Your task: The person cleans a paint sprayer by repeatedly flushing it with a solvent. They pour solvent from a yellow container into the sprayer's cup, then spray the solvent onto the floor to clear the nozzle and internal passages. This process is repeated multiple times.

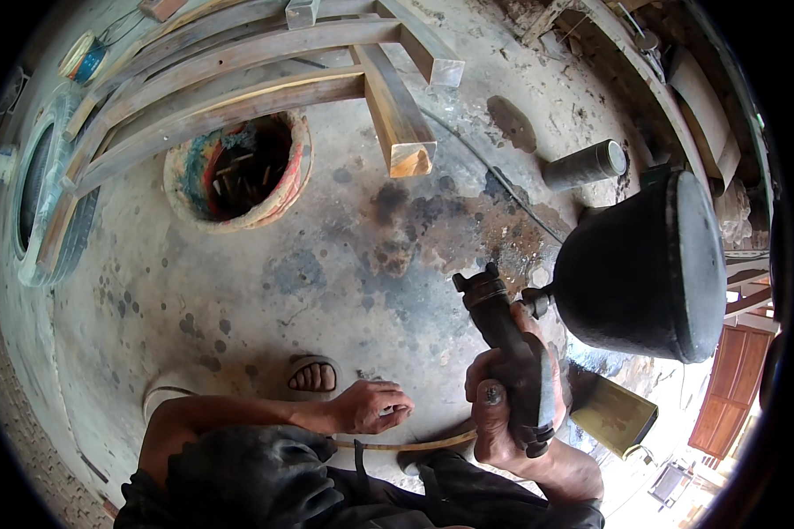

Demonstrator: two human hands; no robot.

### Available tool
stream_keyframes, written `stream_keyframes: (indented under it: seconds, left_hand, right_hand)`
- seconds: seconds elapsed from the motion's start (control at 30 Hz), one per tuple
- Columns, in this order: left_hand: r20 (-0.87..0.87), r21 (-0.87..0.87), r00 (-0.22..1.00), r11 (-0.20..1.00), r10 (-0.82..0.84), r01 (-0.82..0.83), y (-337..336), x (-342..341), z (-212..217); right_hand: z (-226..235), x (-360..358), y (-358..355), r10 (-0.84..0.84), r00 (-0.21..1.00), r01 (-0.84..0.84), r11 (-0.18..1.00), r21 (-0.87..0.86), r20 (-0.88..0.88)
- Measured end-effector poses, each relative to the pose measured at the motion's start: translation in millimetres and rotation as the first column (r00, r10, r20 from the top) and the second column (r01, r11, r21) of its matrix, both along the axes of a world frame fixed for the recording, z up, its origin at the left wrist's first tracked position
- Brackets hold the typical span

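Observation:
My right hand is wrapped round the dark, worn body of a spray gun, thumb across its side. The gun's nozzle end tilts up and away from me. A large black cup joins the gun by a small fitting and juts out to the right. In front of my waist, my left hand hangs with its fingers curled in, and I see nothing in them. Behind both hands a thin yellowish hose runs across my dark clothes toward the right hand.
A wooden frame stands at the far left, above a paint-crusted bucket holding sticks or brushes. Left of it lies a wrapped tyre. A grey cylinder, a yellowish tin and a cable lie on the stained floor.

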State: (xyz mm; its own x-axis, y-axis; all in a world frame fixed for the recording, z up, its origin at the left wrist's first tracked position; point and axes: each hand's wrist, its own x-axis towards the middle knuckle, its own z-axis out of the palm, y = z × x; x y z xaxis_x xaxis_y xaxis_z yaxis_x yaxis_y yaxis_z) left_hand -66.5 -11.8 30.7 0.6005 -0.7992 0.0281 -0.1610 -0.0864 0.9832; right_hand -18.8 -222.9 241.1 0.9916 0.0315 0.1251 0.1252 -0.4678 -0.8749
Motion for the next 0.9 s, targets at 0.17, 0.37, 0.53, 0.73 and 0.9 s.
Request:
stream_keyframes:
  seconds: [0.17, 0.37, 0.53, 0.73, 0.9]
  left_hand:
    - [0.005, 0.003, 1.000, 1.000, -0.012, 0.012, -2.8, -0.2, -0.5]
    - [0.007, 0.007, 1.000, 1.000, -0.017, 0.017, -0.5, -0.2, -0.4]
    - [-0.008, -0.005, 1.000, 1.000, -0.015, 0.015, -1.7, -1.9, -1.3]
    - [-0.006, 0.011, 1.000, 1.000, -0.019, 0.019, 0.4, -2.3, -1.1]
    - [0.004, -0.001, 1.000, 1.000, -0.009, 0.009, -1.9, -1.6, -1.3]
  right_hand:
    - [-1.8, -0.9, 0.2, 0.004, 1.000, -0.003, 0.998, 0.060, -0.023]
    - [-1.2, -3.1, -0.4, 0.021, 0.999, -0.020, 0.999, 0.028, -0.034]
    - [-0.2, -1.2, 0.9, -0.007, 1.000, 0.008, 0.998, 0.058, -0.021]
    - [-5.3, -0.2, 0.1, 0.026, 0.999, -0.026, 1.000, -0.001, -0.018]
    - [-8.3, -7.5, -0.1, 0.010, 0.998, -0.008, 1.000, 0.025, -0.067]
